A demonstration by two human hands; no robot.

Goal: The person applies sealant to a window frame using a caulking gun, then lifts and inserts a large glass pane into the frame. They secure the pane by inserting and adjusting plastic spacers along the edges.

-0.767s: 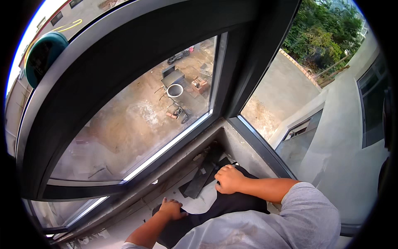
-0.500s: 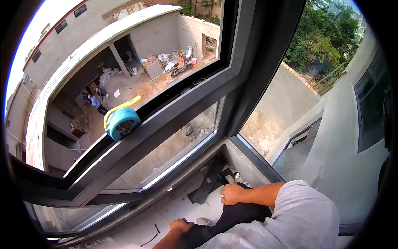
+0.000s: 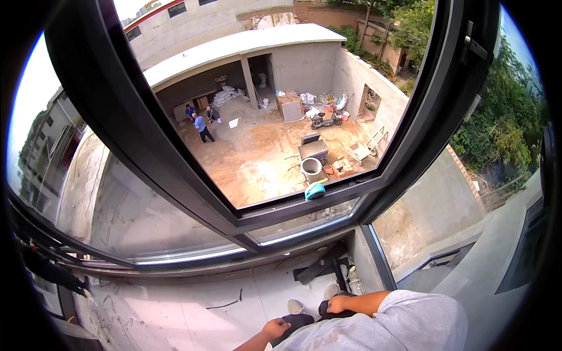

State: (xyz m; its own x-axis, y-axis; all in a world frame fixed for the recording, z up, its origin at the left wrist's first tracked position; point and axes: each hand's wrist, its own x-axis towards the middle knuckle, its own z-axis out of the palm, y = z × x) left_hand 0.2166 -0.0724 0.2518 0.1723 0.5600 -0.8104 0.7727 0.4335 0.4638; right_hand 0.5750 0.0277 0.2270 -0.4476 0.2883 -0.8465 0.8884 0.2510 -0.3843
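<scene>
My left hand [image 3: 276,329] is closed, its curled fingers against my dark trousers [image 3: 295,323] at the left thigh. My right hand [image 3: 338,303] rests against the right trouser leg, also with its fingers curled. Whether either hand pinches cloth or anything else is hidden. Beyond both hands, a turquoise tape measure [image 3: 315,191] with a yellow strap sits on the lower rail of a dark window frame [image 3: 275,217]. Neither hand touches it.
Dark flat pieces [image 3: 316,269] lie in the floor corner by the window. A thin black strip [image 3: 225,301] lies on the pale floor. At far left, another person's dark-clad leg [image 3: 55,272] shows. Below, outside, people [image 3: 202,127] stand in a yard with a cart [image 3: 313,150].
My view has swung left and drawn back, showing more of the yard and floor. The tape measure now appears smaller and farther right. Both hands stay at my trouser legs.
</scene>
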